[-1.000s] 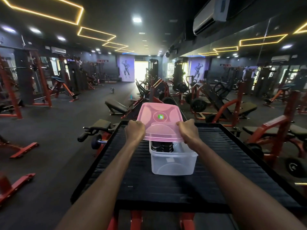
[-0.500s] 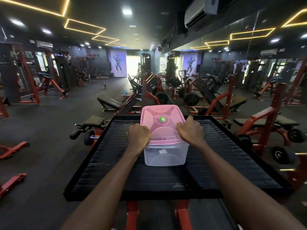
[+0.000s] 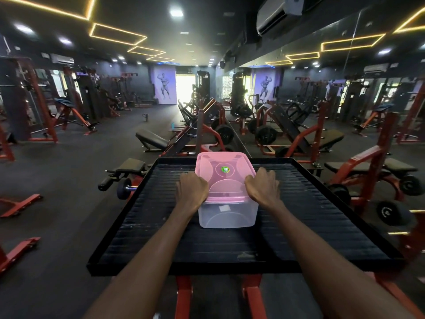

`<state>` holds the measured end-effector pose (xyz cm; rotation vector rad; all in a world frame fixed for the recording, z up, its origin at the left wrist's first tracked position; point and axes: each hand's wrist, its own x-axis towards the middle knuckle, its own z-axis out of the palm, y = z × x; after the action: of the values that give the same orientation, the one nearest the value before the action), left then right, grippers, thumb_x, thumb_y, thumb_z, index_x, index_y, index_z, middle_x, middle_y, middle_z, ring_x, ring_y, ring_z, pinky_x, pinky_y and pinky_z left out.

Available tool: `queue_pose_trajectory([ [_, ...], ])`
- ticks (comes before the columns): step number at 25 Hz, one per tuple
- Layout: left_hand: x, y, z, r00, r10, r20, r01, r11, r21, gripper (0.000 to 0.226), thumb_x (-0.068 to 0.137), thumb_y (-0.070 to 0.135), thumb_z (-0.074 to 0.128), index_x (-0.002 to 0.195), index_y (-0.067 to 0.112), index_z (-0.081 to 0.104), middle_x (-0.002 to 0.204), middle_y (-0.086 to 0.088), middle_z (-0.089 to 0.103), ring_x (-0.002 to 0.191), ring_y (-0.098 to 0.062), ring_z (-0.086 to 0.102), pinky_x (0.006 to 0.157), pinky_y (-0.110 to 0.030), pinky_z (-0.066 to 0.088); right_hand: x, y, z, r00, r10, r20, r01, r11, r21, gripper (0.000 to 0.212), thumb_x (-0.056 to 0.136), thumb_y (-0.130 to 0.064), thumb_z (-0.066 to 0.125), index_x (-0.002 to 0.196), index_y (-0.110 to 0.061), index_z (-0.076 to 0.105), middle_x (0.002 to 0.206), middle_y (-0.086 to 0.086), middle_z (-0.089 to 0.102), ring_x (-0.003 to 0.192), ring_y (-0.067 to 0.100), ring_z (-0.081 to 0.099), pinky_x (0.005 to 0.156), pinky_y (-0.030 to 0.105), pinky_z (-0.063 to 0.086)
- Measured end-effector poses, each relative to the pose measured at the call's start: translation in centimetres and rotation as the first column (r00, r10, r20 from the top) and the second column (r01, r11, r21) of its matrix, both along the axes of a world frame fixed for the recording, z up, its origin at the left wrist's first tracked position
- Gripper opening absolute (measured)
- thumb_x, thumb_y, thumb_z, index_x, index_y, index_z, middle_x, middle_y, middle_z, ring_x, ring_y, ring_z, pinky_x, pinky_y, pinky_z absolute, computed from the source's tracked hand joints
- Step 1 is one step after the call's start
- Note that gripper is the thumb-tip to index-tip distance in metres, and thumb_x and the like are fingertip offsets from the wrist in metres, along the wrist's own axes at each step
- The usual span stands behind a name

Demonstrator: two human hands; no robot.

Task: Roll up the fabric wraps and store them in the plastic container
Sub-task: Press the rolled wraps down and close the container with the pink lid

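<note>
Press your left hand (image 3: 192, 192) and right hand (image 3: 262, 188), fingers curled over the translucent pink plastic lid (image 3: 224, 176), evenly down until it seats on the clear plastic container (image 3: 227, 214).

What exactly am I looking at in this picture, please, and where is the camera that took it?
The camera sits on a person's head, looking forward and down, so the two bare arms reaching away from you are the wearer's own. There is no machine doing the work. The left hand and the right hand each press on one side of a pink lid, which sits on top of a clear plastic container. The fingers curl over the lid's edges, as if seating it. The container stands on a black ribbed platform with a raised rim, carried on red legs. Its frosted walls hide whatever is inside. Behind it stretches a gym with benches and weight machines, and a mirrored wall on the right.
</note>
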<state>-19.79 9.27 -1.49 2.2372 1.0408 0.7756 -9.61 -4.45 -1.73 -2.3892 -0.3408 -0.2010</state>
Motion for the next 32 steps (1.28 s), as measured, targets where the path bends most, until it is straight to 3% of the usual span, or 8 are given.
queue_pose_trajectory([
  [5,0.6,0.4,0.0,0.999,-0.022,-0.03,0.02,0.997,-0.072,0.034,0.097,0.016,0.042,0.108,-0.005,0.066,0.111,-0.018,0.065,0.084,-0.025,0.049,0.07,-0.034,0.035,1.1,0.1,-0.1,0.995,0.019,-0.093,-0.015,0.999,0.048,0.049,0.096,-0.031,0.046,0.138,-0.006,0.044,0.141,0.019,0.046,0.126,0.039,0.048,0.099,0.047,0.042],
  [9,1.1,0.6,-0.1,0.996,-0.051,-0.07,0.042,0.992,-0.122,0.036,0.099,0.017,0.04,0.118,-0.006,0.061,0.124,-0.023,0.062,0.111,-0.036,0.058,0.077,-0.035,0.036,1.9,0.2,-0.7,0.976,0.051,-0.211,-0.029,0.994,0.105,0.053,0.099,-0.032,0.044,0.143,-0.004,0.039,0.142,0.02,0.049,0.128,0.039,0.049,0.103,0.046,0.042],
  [16,2.3,0.7,0.1,0.995,-0.073,-0.069,0.064,0.991,-0.121,0.029,0.095,0.01,0.047,0.109,-0.009,0.065,0.116,-0.022,0.066,0.095,-0.033,0.06,0.068,-0.033,0.038,2.6,0.4,-0.8,0.983,0.052,-0.177,-0.034,0.994,0.105,0.043,0.101,-0.031,0.045,0.135,-0.004,0.05,0.131,0.016,0.058,0.114,0.032,0.059,0.087,0.04,0.05],
  [23,2.9,0.3,-0.2,0.997,-0.068,0.025,0.071,0.981,-0.183,0.028,0.093,0.004,0.049,0.11,-0.012,0.064,0.117,-0.023,0.065,0.097,-0.033,0.063,0.067,-0.031,0.042,4.1,0.0,-1.4,0.985,0.044,-0.166,-0.021,0.99,0.137,0.038,0.101,-0.031,0.045,0.103,0.0,0.067,0.103,0.013,0.068,0.087,0.025,0.062,0.072,0.033,0.047],
  [28,2.4,0.5,-1.1,0.996,-0.069,0.053,0.077,0.983,-0.167,0.03,0.093,0.002,0.045,0.113,-0.013,0.061,0.125,-0.026,0.061,0.106,-0.035,0.06,0.072,-0.03,0.038,3.4,-0.2,-2.0,0.993,0.04,-0.11,-0.019,0.982,0.188,0.04,0.1,-0.035,0.045,0.1,-0.003,0.068,0.099,0.013,0.068,0.088,0.027,0.062,0.073,0.032,0.042],
  [32,2.5,0.5,-1.5,0.995,-0.061,0.075,0.07,0.99,-0.123,0.031,0.094,0.004,0.043,0.115,-0.011,0.06,0.127,-0.025,0.058,0.114,-0.038,0.056,0.085,-0.036,0.041,3.2,-0.5,-2.4,0.998,0.023,-0.056,-0.011,0.981,0.196,0.04,0.099,-0.035,0.044,0.1,-0.002,0.068,0.105,0.018,0.069,0.092,0.032,0.062,0.077,0.034,0.045],
])
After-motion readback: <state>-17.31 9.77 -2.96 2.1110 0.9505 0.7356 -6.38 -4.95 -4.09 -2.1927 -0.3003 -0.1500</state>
